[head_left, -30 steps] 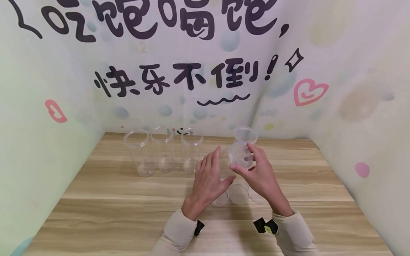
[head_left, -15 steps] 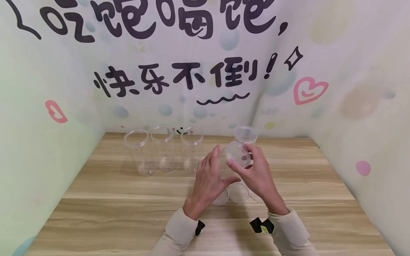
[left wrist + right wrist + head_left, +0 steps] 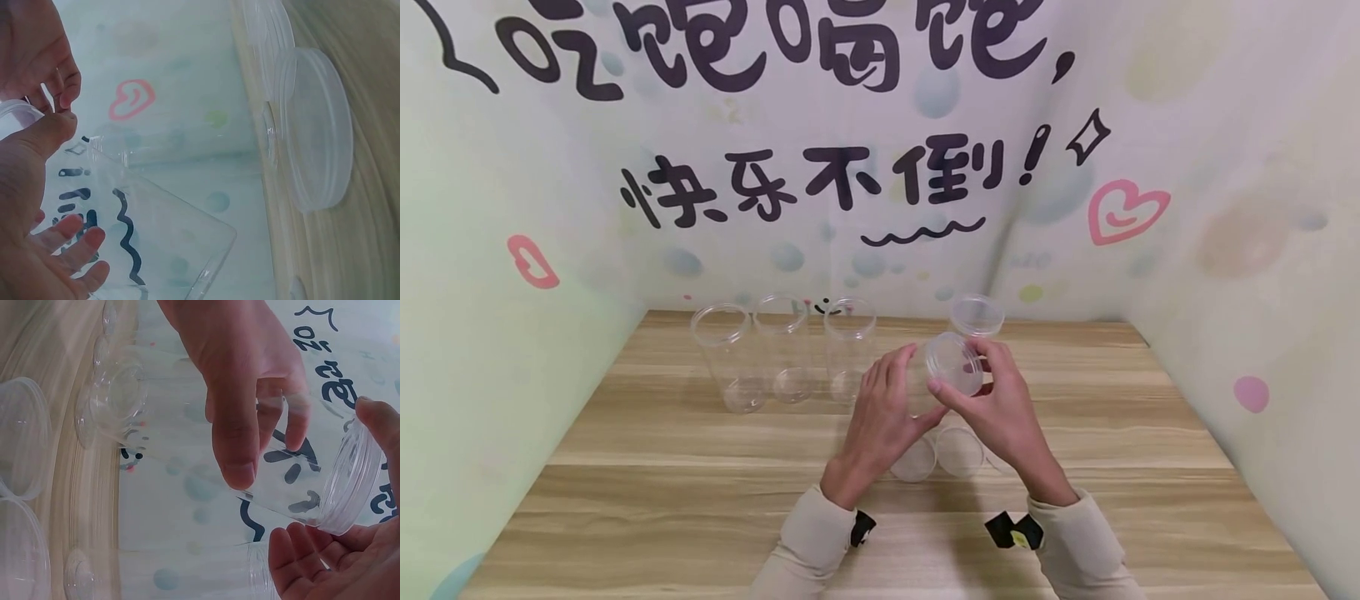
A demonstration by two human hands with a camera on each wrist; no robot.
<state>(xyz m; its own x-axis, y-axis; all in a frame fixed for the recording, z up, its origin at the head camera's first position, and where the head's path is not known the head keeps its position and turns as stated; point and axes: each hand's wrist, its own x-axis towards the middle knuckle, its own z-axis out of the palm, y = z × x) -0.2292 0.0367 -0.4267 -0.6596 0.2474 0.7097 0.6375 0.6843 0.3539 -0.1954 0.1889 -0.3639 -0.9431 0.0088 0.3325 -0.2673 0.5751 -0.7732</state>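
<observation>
My left hand (image 3: 880, 408) grips the side of a clear plastic jar (image 3: 290, 494), thumb on one side and fingers on the other. The jar is held tilted over the table, its mouth end toward my right hand (image 3: 1006, 408). The right fingers and thumb hold a clear lid (image 3: 955, 365) by its edge, and it sits over the jar's mouth. In the right wrist view the ridged lid edge (image 3: 353, 481) lies between the right thumb and fingers. The jar's base end (image 3: 215, 256) shows in the left wrist view.
Three clear jars without lids stand at the back left: one (image 3: 722, 358), a second (image 3: 782, 350) and a third (image 3: 850, 354). Another clear jar (image 3: 977, 317) stands behind the right hand. Clear lids (image 3: 960, 452) lie on the wooden table (image 3: 700, 517) below the hands. Printed cloth walls enclose the table.
Both hands stay at the jar. The right hand and lid have shifted slightly left, and the left fingers and thumb have drawn in closer around the jar.
</observation>
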